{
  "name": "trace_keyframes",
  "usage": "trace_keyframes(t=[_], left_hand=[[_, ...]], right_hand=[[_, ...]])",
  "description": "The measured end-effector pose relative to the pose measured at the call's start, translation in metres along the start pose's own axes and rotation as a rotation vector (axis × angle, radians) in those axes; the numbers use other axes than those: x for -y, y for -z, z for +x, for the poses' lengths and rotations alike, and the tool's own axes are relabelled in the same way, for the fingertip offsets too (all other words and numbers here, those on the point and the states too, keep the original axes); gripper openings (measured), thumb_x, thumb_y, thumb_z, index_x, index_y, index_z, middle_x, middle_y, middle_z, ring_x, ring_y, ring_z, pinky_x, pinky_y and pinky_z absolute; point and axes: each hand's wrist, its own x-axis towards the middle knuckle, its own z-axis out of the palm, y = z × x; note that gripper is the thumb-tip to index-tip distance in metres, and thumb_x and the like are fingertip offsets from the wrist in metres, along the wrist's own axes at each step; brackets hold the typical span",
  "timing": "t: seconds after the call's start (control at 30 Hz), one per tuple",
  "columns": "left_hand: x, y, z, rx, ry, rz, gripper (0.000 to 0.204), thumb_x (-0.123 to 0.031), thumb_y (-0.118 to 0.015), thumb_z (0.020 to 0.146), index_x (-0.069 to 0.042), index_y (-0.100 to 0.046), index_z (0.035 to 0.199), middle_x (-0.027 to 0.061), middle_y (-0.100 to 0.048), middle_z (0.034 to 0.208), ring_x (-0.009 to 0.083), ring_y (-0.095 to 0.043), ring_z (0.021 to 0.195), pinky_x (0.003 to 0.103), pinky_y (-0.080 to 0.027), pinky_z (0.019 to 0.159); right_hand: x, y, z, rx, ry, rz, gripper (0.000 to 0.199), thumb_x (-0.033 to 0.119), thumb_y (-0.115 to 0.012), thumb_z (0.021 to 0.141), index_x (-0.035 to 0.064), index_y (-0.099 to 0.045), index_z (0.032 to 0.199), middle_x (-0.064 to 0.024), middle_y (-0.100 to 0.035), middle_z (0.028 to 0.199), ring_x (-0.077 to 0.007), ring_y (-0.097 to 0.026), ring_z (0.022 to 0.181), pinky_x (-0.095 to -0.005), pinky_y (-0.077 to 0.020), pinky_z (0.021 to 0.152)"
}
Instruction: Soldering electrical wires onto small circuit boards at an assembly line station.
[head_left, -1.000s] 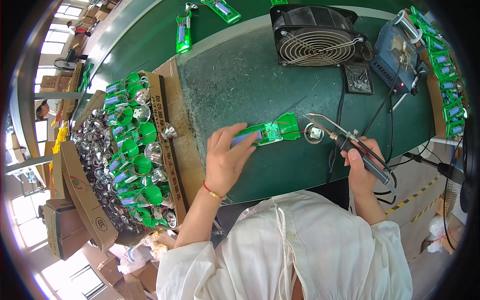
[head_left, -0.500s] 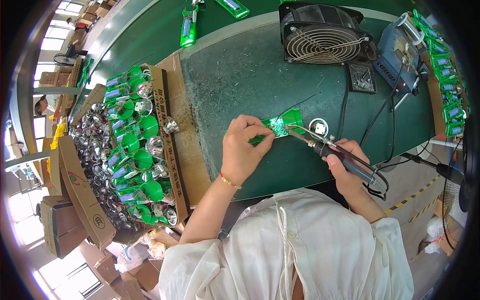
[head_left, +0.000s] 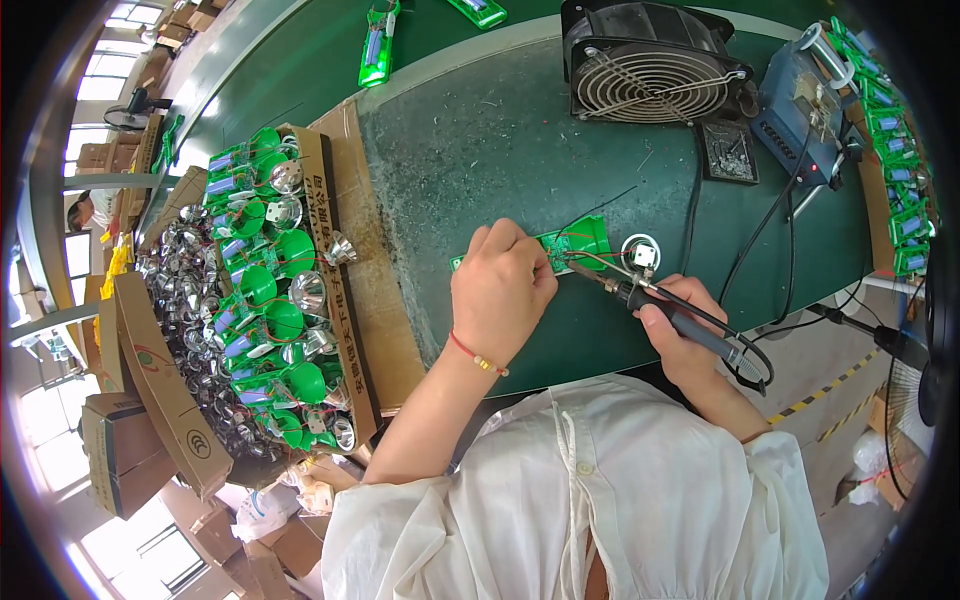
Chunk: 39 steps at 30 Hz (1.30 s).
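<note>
My right hand (head_left: pixel 685 335) grips a soldering iron (head_left: pixel 690 325) with a dark grey handle. Its tip points left and down at a small circuit board (head_left: pixel 558 252) in a green plastic housing (head_left: pixel 594 236), close to or touching it. Over the housing's left part, my left hand (head_left: pixel 503 287) is closed with its knuckles up; whatever its fingertips pinch is hidden under them. Thin red and black wires run from the board. Just right of the housing lies a round reflector with a white piece (head_left: pixel 641 252) in its middle.
A cardboard box (head_left: pixel 330 200) of green lamp assemblies stands left, beside many loose reflectors (head_left: pixel 185 290). A black fan (head_left: pixel 652 80), a tray of solder scraps (head_left: pixel 728 152) and a blue soldering station (head_left: pixel 800 115) stand at the back right. Cables (head_left: pixel 745 250) cross the right side.
My left hand has rolled over from an open-sided pinch to curled fingers that cover more of the housing. The iron's tip has shifted slightly left, still by the board.
</note>
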Motion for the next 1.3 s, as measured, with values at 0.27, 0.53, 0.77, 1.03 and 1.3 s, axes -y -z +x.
trace_keyframes(t=[0.27, 0.53, 0.77, 1.03, 1.3], left_hand=[[0.000, 0.002, 0.002, 0.037, 0.018, -0.004, 0.008, -0.003, -0.063, 0.059, -0.007, -0.057, 0.059, 0.0035, -0.050, 0.071, 0.0205, -0.053, 0.068, 0.032, -0.047, 0.055], [0.001, 0.005, 0.003, 0.072, 0.027, -0.040, 0.004, -0.005, -0.064, 0.060, -0.007, -0.060, 0.060, 0.0035, -0.051, 0.071, 0.0206, -0.053, 0.068, 0.033, -0.047, 0.056], [-0.003, 0.006, 0.005, 0.109, 0.074, -0.052, 0.004, -0.004, -0.065, 0.062, -0.006, -0.063, 0.064, 0.0052, -0.055, 0.073, 0.0225, -0.056, 0.070, 0.033, -0.046, 0.060], [-0.008, 0.011, 0.005, 0.117, 0.085, -0.052, 0.003, -0.004, -0.065, 0.062, -0.005, -0.063, 0.064, 0.0054, -0.056, 0.074, 0.0226, -0.057, 0.071, 0.032, -0.047, 0.061], [-0.008, 0.013, 0.000, 0.070, 0.060, -0.064, 0.004, -0.008, -0.065, 0.064, -0.008, -0.061, 0.062, 0.0030, -0.053, 0.074, 0.0203, -0.054, 0.069, 0.033, -0.047, 0.056]], right_hand=[[0.000, 0.001, 0.003, 0.046, 0.040, -0.014, 0.016, 0.009, -0.063, 0.076, -0.0021, -0.054, 0.083, -0.0094, -0.059, 0.074, -0.0119, -0.055, 0.064, -0.0237, -0.0438, 0.058], [0.010, 0.011, 0.000, -0.046, 0.003, 0.035, 0.018, 0.010, -0.062, 0.077, -0.0020, -0.052, 0.085, -0.0104, -0.058, 0.073, -0.0132, -0.054, 0.065, -0.0240, -0.0438, 0.057], [0.010, 0.016, -0.001, -0.047, -0.013, 0.073, 0.019, 0.012, -0.062, 0.078, -0.0027, -0.052, 0.085, -0.0110, -0.057, 0.073, -0.0122, -0.053, 0.062, -0.0226, -0.0435, 0.056], [0.013, 0.023, -0.003, -0.063, 0.049, 0.052, 0.021, 0.015, -0.062, 0.079, -0.0026, -0.051, 0.084, -0.0106, -0.057, 0.072, -0.0109, -0.052, 0.060, -0.0218, -0.0414, 0.053], [0.017, 0.026, -0.003, -0.076, 0.086, 0.067, 0.022, 0.016, -0.062, 0.079, -0.0026, -0.051, 0.084, -0.0106, -0.057, 0.073, -0.0099, -0.051, 0.057, -0.0206, -0.0408, 0.050]])
